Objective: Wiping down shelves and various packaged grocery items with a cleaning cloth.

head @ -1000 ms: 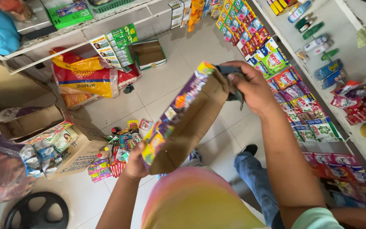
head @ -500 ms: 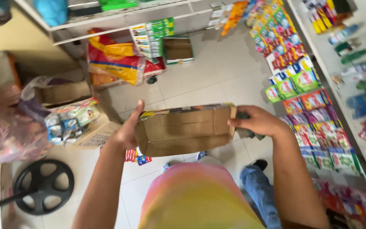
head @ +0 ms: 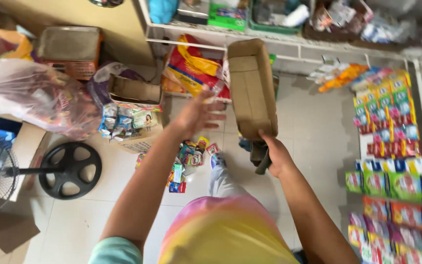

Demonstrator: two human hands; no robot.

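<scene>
White floor tiles (head: 313, 122) fill the middle of the frame, with a shelf unit (head: 289, 41) running across the top and hanging strips of bright sachets (head: 391, 146) down the right edge; at the upper left sits a bulging clear plastic bag (head: 35, 98), below it a black fan base (head: 69, 168), and a loose scatter of small packets (head: 189, 161) lies on the tiles at centre.

An empty cardboard tray (head: 252, 88) stands up on end in the upper centre, its open brown inside facing the camera; the right hand (head: 274, 156) is closed on its lower end together with a dark grey cloth (head: 261, 154) that hangs from the same grip; the left hand (head: 199, 115) is just to the left of the tray with fingers spread and blurred, and I cannot tell whether it touches the cardboard or floats free beside it.

The grip looks like the weak point: one hand carries a long tray by its bottom edge alone, so the top could swing over and knock the red and yellow sack (head: 196, 66) or the shelf rail behind it; the cloth pinched in with the cardboard may let the tray slide out of the fingers; if it falls, it would likely land among the packets at the person's feet; the open carton of goods (head: 133, 110) at left centre also sits within reach of a stray sweep of the left arm.
</scene>
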